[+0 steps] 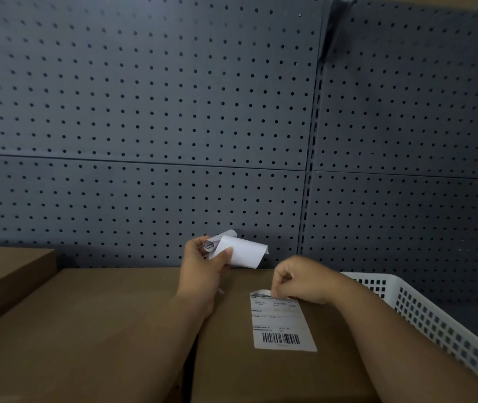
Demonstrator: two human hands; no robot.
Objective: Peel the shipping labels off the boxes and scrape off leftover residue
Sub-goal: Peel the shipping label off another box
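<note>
Pegboard (144, 112) behind; left hand (202, 267), raised, grips peeled labels (245, 253); right hand (301, 282) pinches box label (284, 324) edge.

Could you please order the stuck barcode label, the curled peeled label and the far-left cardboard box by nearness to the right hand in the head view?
1. White barcode shipping label, pinched at its top edge by the right hand.
2. Curled white peeled label, up-left, in the left hand.
3. Brown cardboard box, far left.
</note>
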